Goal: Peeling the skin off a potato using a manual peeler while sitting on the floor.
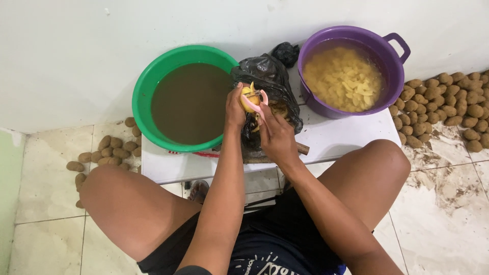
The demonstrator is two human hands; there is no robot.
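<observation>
- potato (248, 94), small, yellow, partly peeled, being held up over the black plastic bag (267, 81), between the two basins
- left hand (235, 109) gripping the potato from the left side, fingers pressed around it, thumb side facing the camera
- right hand (275, 135) closing on a pink peeler (254, 104), fingers wrapped tight on the handle; the peeler's looped head lying against the potato
- strip of peel (252, 86) sticking up off the top of the potato
- black plastic bag sitting open under the hands, peelings showing inside, just beside the right hand
- green basin (145, 84) standing to the left, holding brown muddy water, touching the bag's edge
- purple pot (382, 48) standing to the right, holding water and peeled yellow potatoes
- white low table (346, 137) bearing both basins and the bag
- brown wooden handle (302, 148) poking out from behind the right wrist, on the table
- unpeeled potatoes piling on the tiled floor: big heap at right (448, 102), smaller heap at left (109, 150)
- person sitting with knees spread either side of the table
</observation>
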